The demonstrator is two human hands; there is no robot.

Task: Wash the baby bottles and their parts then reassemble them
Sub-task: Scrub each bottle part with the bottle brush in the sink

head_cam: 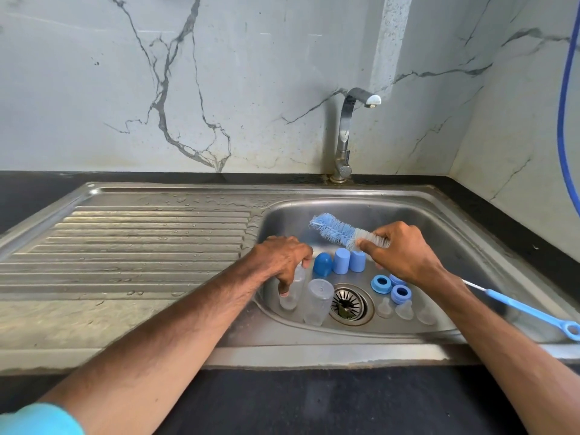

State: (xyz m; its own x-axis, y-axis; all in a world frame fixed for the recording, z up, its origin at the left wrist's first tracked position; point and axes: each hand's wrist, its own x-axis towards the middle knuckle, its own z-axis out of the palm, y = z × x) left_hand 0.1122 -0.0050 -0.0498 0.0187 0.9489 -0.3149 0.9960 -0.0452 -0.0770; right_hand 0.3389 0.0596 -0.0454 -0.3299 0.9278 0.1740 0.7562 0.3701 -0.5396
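In the steel sink basin [417, 215] my left hand [284, 259] grips a clear baby bottle [293, 293] from above. A second clear bottle [317, 301] stands just right of it, beside the drain. My right hand [400, 252] holds a blue bottle brush [337, 230] near its bristles; the bristle head points left over the basin and the blue handle [530, 312] trails back over the sink's right rim. Three blue caps [340, 261] stand in a row at the back. Blue collar rings [381, 284] and three clear nipples [404, 309] lie on the right.
A chrome tap [345, 133] rises behind the basin, no water running. The ribbed draining board [141, 246] to the left is wet. A blue hose [565, 120] hangs down the right wall. Dark countertop [282, 403] runs along the front.
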